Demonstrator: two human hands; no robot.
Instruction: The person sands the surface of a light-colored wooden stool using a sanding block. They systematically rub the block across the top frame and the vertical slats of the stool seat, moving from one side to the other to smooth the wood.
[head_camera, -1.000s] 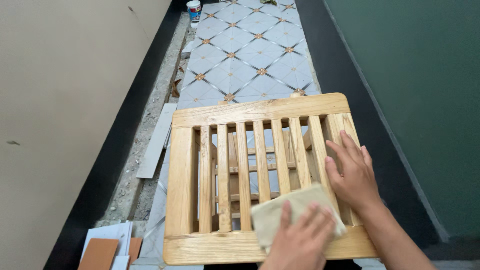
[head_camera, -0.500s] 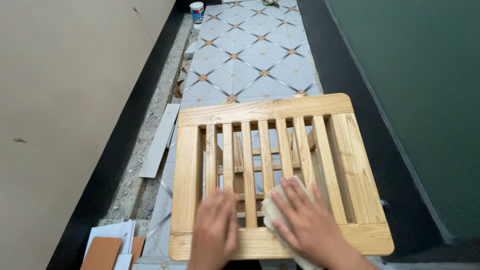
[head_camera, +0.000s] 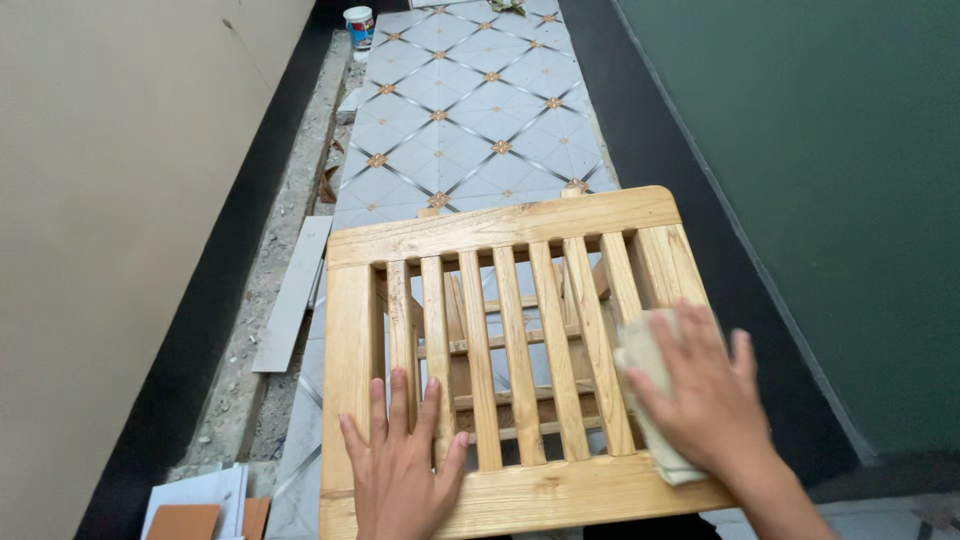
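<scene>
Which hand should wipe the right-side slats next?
Probably the right hand: it already presses the cloth onto the slatted wooden top there, while the left hand lies flat, bare, near the front-left corner.

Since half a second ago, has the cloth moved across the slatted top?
Yes. The cloth under the right hand slid rightward, from the middle slats to the right edge of the wooden slatted top.
</scene>
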